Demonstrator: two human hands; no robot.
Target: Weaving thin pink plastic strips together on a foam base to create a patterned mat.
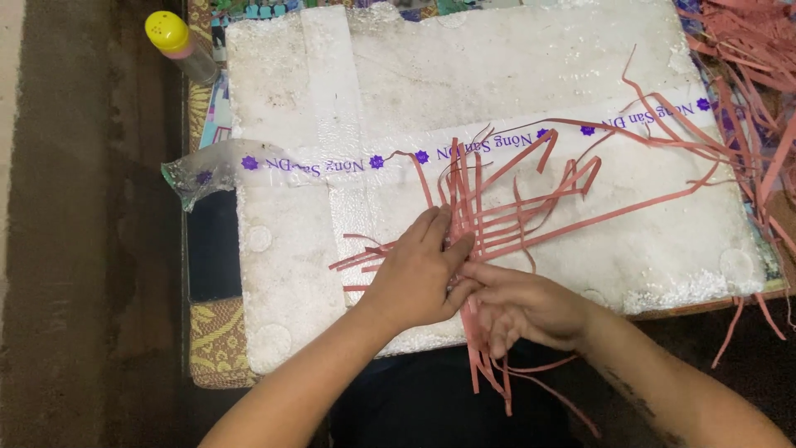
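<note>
Thin matt pink paper strips (514, 220) lie on a white, rough, grainy foam board (531, 66) crossed by glossy clear plastic tape (332, 162). A small glossy bottle with a yellow plastic cap (168, 31) stands beside woven cloth (217, 332).

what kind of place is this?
Likely a home craft spot at floor level: a taped white foam board as work surface, pink paper strips being woven, woven mat underneath.

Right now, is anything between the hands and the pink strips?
No. The left hand presses flat on the pink strips on the white board, and the right hand touches them from below. Nothing visible lies between.
</note>
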